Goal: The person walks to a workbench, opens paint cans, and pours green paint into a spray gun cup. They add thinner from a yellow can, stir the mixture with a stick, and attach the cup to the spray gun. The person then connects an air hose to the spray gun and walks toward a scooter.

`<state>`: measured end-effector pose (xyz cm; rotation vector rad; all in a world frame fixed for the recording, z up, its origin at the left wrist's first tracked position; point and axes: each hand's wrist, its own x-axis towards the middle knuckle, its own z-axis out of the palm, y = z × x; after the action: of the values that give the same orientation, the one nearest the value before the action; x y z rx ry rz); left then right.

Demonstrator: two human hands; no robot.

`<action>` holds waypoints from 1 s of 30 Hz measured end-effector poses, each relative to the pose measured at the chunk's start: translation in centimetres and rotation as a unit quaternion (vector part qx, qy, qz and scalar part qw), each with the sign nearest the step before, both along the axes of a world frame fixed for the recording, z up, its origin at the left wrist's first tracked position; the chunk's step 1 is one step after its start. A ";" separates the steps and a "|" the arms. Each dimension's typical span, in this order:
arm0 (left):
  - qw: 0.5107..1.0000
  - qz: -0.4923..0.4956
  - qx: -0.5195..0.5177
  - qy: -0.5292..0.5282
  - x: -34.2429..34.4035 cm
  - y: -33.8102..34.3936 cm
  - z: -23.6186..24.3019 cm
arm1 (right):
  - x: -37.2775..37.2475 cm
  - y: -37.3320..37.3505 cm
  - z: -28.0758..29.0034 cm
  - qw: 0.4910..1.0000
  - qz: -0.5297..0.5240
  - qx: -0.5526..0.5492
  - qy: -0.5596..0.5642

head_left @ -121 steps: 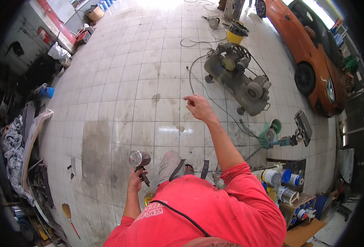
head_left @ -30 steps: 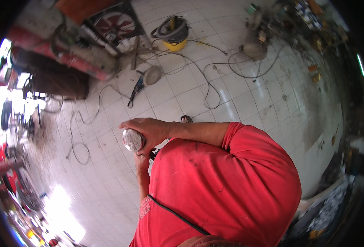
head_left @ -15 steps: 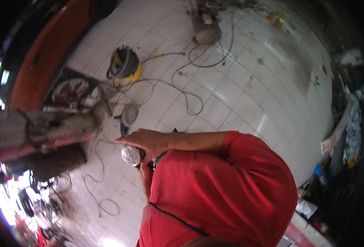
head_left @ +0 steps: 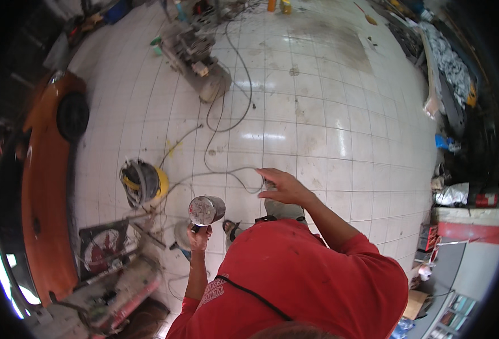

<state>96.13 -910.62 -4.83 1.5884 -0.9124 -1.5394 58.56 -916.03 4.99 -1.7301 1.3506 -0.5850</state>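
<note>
A shiny round metal tool [head_left: 206, 209] is being held up by its dark handle, above the white tile floor [head_left: 317, 130]. The left hand [head_left: 200, 237] fingers are being kept closed around that handle. Just right of the tool, the right hand [head_left: 282, 186] is being held open and empty. Left of the tool, a yellow cable reel [head_left: 143, 182] is lying. Nothing is being worked on yet.

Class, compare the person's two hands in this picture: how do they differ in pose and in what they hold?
The left hand is closed round the dark handle of a silvery round-headed tool, close to the body; the right hand is open, holds nothing, and reaches out over the tiled floor. Both are bare and come from red sleeves.
</note>
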 end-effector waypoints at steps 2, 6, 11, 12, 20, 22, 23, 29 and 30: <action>1.000 -0.019 -0.002 0.022 -3.4 -4.4 0.4 | -4.9 -0.3 -2.4 0.994 -0.094 0.043 -0.021; 0.997 -0.059 -0.004 0.049 -11.8 -12.9 0.3 | -14.7 -2.6 -5.0 0.984 -0.172 0.040 -0.004; 0.981 0.005 0.015 0.193 -25.1 -21.4 1.1 | -25.6 -8.4 -3.0 0.981 -0.180 0.047 0.057; 0.982 -0.011 0.010 0.188 -27.3 -23.3 1.0 | -27.3 -10.0 -1.9 0.980 -0.189 0.052 0.042; 0.977 -0.051 0.043 0.203 -44.6 -37.1 2.0 | -42.8 -22.1 -2.6 0.947 -0.301 -0.030 -0.109; 0.982 -0.098 0.032 0.156 -47.5 -41.3 0.6 | -47.4 -25.1 -7.2 0.935 -0.344 0.025 -0.082; 0.982 -0.124 0.025 0.141 -49.9 -44.0 0.0 | -50.1 -26.2 -9.1 0.923 -0.370 0.083 -0.060; 0.974 -0.211 -0.005 0.087 -64.2 -60.2 0.6 | -58.6 -16.2 -28.7 0.806 -0.413 0.419 0.072; 0.971 -0.224 -0.012 0.085 -67.0 -63.6 1.7 | -58.7 -14.7 -28.3 0.768 -0.450 0.455 0.025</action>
<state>29.14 -974.18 -3.17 1.2603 -1.2438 -1.9291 -0.19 -930.70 -23.33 -0.2429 2.0193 -0.2545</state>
